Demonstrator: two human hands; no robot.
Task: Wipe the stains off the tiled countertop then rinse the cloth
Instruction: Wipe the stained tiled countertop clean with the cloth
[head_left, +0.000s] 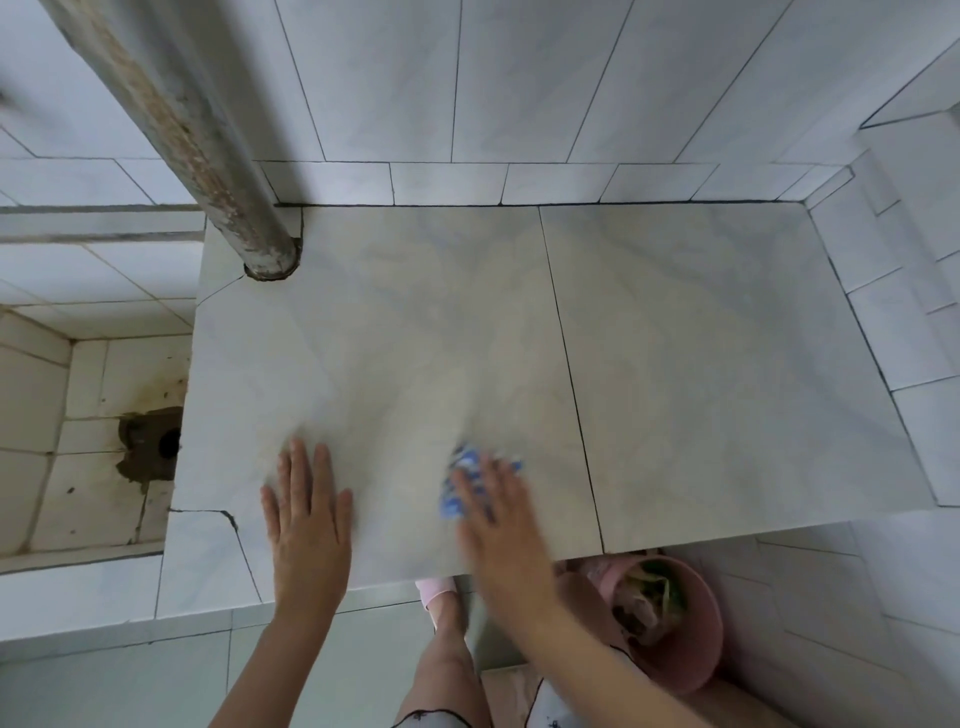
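I see one countertop (675, 338) of two big tiles, roomy toward the far wall (519, 78). Two hands by its near edge: left hand (306, 519) flat, released; right hand (493, 514), blurred, seemingly pressing flat on the one blue cloth (458, 465).

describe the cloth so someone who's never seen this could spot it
Start at the tiled countertop, near its front edge, just left of the dark joint between its two big tiles. The cloth sits under the right hand, the only blue-and-white patterned thing on that pale surface.
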